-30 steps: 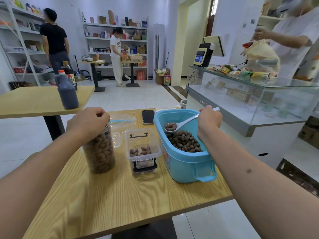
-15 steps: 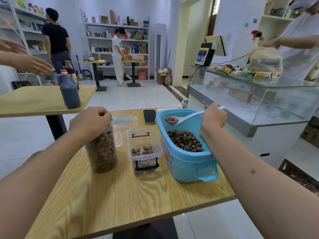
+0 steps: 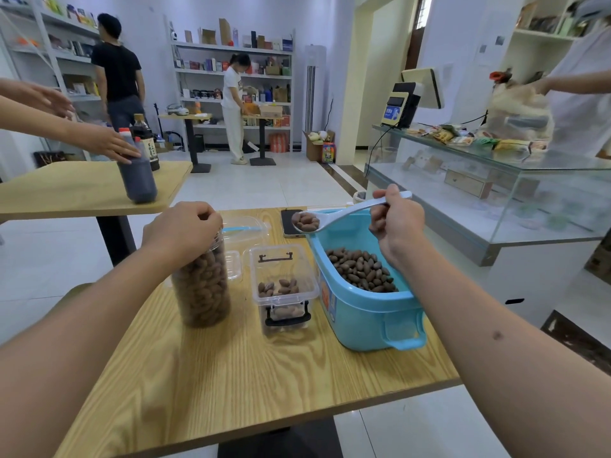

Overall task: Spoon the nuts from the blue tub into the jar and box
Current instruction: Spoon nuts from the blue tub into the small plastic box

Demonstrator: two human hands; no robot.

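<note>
Nuts: blue tub. Right hand grips loaded white spoon, level against spills; left hand clasps jar top, steadying. Clear box between.

Box mouth open, btwn jar & tub

I'm in a small shop: white metal shelves stocked with boxed goods, a glass display case with packaged snacks on top, and a white checkout terminal.
</note>
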